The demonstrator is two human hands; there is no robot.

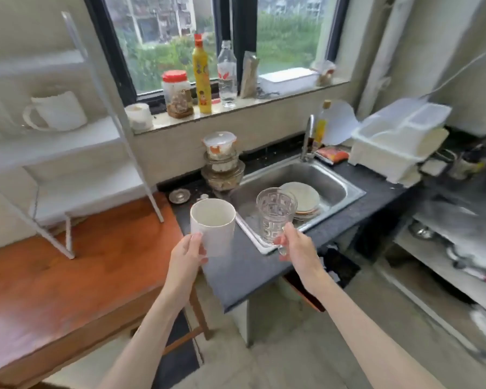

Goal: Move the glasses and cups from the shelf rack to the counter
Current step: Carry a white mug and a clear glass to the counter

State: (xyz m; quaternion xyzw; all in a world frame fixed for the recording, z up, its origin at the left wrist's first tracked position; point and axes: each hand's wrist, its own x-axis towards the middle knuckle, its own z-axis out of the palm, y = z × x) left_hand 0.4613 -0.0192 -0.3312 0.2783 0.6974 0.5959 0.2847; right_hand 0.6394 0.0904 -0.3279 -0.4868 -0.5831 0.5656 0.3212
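Glass tumbler (275,214), ribbed, brittle, likely slick, pinched low by right hand (295,248) over sink (348,189) rim; left hand (187,252) wraps sturdier white mug (213,226) left of sink; another mug (57,111) remains on rack (76,167)

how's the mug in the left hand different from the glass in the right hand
The mug is opaque white with smooth sides; the glass is clear with a moulded pattern. The mug looks wider, the glass narrower and tapering toward its base. The left hand grips the mug low on its side; the right hand pinches the glass near its base. Both are upright, look empty, and are held above the counter.
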